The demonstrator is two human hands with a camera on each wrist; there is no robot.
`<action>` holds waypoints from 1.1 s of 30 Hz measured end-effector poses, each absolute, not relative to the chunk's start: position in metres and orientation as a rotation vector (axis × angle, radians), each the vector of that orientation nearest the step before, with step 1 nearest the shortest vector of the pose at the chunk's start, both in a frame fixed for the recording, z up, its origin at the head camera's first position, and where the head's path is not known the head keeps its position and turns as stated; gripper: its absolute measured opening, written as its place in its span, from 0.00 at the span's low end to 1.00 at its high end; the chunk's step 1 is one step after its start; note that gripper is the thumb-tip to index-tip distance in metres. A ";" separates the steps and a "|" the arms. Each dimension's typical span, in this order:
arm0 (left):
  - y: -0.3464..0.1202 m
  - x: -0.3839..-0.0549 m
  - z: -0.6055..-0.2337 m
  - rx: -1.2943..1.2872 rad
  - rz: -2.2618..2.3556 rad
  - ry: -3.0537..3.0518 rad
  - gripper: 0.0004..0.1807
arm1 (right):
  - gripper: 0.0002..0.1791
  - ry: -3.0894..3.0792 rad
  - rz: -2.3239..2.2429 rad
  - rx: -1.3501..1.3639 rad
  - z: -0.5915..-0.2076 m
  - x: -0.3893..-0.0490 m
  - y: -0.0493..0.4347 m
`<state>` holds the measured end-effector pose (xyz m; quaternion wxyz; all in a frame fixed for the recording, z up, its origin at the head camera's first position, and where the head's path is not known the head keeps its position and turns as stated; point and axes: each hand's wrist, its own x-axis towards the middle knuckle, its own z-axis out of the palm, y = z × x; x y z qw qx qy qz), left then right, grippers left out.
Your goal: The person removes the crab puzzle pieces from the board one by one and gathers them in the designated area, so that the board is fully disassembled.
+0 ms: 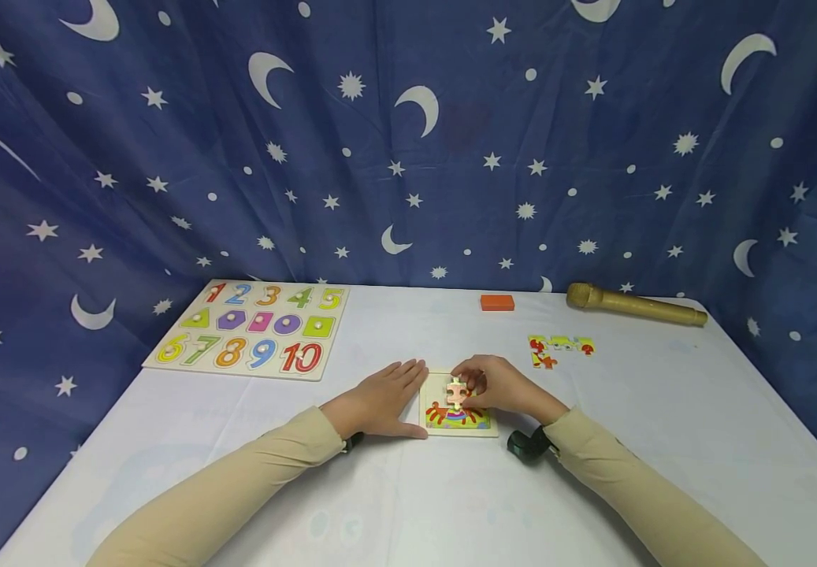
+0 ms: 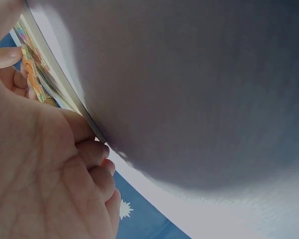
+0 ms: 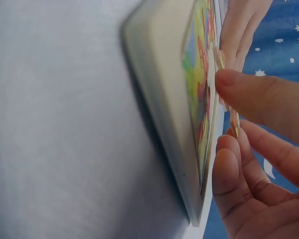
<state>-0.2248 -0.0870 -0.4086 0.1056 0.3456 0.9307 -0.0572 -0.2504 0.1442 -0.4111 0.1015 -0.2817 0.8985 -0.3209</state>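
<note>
A small jigsaw board with a light wooden rim lies on the table. Its lower part shows a red animal over a rainbow-like patch on yellow-green. My left hand lies palm down at the board's left edge, fingers extended and thumb near the lower corner. Over the upper part of the board, my right hand pinches a jigsaw piece between thumb and fingers. The piece is tilted up off the picture in the right wrist view. My right fingers hide part of the board's upper right.
Several loose jigsaw pieces lie to the right, some close together. Behind them are a red block and a gold microphone. A number-and-shape peg board is at back left. A starry blue curtain hangs behind the table.
</note>
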 end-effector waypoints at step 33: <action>-0.087 -0.223 -0.408 1.012 -0.194 2.737 0.54 | 0.25 2.589 -1.189 -0.744 -0.413 -0.238 0.217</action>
